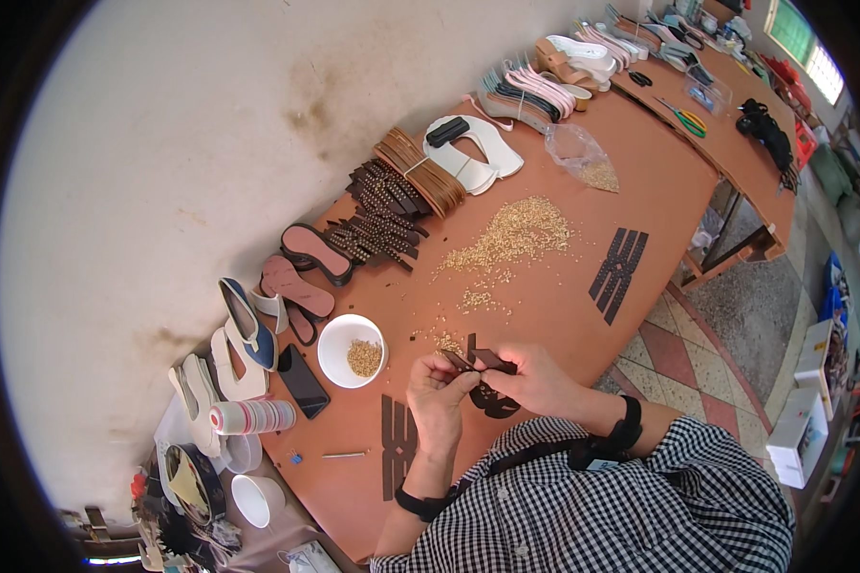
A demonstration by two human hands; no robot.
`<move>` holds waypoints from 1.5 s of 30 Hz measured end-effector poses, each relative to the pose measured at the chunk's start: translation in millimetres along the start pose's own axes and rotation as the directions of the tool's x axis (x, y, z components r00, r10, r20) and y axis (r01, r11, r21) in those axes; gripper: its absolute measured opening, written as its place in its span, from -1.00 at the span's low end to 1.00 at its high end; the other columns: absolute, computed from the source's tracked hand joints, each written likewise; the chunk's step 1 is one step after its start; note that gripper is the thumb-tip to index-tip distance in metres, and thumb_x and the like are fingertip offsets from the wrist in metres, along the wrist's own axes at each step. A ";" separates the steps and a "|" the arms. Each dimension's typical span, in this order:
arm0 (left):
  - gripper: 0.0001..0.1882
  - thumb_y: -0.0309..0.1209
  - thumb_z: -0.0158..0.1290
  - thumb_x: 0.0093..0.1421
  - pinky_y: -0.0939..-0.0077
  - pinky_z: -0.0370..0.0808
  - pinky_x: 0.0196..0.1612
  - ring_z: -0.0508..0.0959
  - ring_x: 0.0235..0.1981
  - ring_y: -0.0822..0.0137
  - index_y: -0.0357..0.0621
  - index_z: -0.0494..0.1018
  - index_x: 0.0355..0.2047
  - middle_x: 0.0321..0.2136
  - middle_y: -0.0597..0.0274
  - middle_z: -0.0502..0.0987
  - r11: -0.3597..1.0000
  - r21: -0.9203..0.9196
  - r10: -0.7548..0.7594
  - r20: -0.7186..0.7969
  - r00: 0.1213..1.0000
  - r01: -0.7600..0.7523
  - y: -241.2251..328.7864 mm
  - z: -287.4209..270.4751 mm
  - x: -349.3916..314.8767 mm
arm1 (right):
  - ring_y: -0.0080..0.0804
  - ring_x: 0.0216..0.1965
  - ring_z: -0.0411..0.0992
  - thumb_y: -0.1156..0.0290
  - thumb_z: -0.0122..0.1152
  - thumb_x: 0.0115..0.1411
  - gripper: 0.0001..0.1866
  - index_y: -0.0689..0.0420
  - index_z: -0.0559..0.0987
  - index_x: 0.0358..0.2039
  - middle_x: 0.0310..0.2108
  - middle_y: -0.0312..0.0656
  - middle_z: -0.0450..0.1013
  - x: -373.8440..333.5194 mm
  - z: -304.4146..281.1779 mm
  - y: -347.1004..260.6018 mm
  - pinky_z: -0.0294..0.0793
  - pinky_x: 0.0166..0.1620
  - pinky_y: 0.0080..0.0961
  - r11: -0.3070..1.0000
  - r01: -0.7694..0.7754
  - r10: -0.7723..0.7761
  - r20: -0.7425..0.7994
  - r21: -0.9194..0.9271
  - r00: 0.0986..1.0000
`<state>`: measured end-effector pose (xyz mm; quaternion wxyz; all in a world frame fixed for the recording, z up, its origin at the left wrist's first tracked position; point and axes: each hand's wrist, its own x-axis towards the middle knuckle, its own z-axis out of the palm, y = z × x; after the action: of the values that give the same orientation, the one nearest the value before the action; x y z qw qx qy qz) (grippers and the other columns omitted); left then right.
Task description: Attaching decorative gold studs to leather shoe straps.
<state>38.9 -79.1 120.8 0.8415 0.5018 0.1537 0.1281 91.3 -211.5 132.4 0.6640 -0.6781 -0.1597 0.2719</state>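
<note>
Near the table's front edge, my left hand (pixel 436 396) and my right hand (pixel 537 384) meet, fingers closed on a dark brown slotted strap piece (pixel 495 361). Its strips stick up between the two hands, and the fingertips cover its middle. Another dark brown cut-out piece (pixel 495 405) lies on the table just below my hands. Small gold-coloured studs (pixel 521 234) are spread beyond them, with a few close to my left fingers. To the left of my hands is a white bowl (pixel 327 361) with more of these studs inside.
Flat slotted brown pieces lie at right (pixel 619 275) and left (pixel 386 449). Studded brown straps (pixel 382 215), sandal soles (pixel 296 284) and bundled straps line the wall. A phone (pixel 303 380) and a striped thread cone (pixel 253 416) sit at left, scissors (pixel 688 121) far right.
</note>
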 end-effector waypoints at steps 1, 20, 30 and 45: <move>-0.72 -0.82 0.00 -0.14 0.61 0.44 -0.30 0.47 -0.43 0.40 -0.26 0.24 -0.45 -0.45 0.15 0.44 1.000 -0.001 0.000 0.000 1.000 0.000 0.1 0.2 0.2 | -0.73 -0.61 0.23 0.49 0.04 0.04 -0.87 0.30 0.43 -0.42 -0.66 -0.38 0.30 -0.1 0.9 1.0 0.22 -0.59 -0.68 1.000 0.000 0.000 0.000 0.000 1.000; -0.71 -0.76 -0.01 -0.11 0.60 0.42 -0.30 0.46 -0.41 0.38 -0.25 0.24 -0.36 -0.45 0.13 0.44 0.997 0.015 -0.080 -0.017 0.997 0.080 -1.7 -7.9 6.7 | -0.71 -0.54 0.27 0.44 0.06 0.08 -0.80 0.26 0.41 -0.29 -0.54 -0.38 0.33 6.7 -2.4 5.1 0.28 -0.50 -0.74 0.958 -0.183 0.144 0.180 0.222 0.973; -0.81 -0.56 -0.02 0.04 0.64 0.37 -0.37 0.42 -0.47 0.47 -0.25 0.34 -0.28 -0.47 0.22 0.44 0.997 -0.022 -0.075 -0.088 0.993 0.073 -3.5 -63.9 26.8 | -0.71 -0.61 0.32 0.50 -0.02 0.07 -0.84 0.22 0.42 -0.31 -0.55 -0.35 0.38 11.7 -17.6 -10.1 0.33 -0.56 -0.76 0.864 -0.247 0.255 0.040 0.438 0.966; -0.89 -0.49 0.08 -0.09 0.37 0.42 -0.45 0.49 -0.51 0.12 -0.17 0.41 -0.50 -0.54 0.11 0.47 0.322 0.938 0.144 0.082 0.986 -0.125 -86.3 -118.8 2.3 | -0.54 -0.56 0.39 0.56 -0.06 0.01 -0.93 0.18 0.40 -0.45 -0.53 -0.27 0.39 14.3 -28.8 6.9 0.43 -0.50 -0.60 0.714 -0.221 0.350 -0.066 0.665 0.934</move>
<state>0.2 -22.6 -9.2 0.3833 0.9045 0.1642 0.0892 118.4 -227.1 122.5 0.8183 -0.4456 0.1142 0.3447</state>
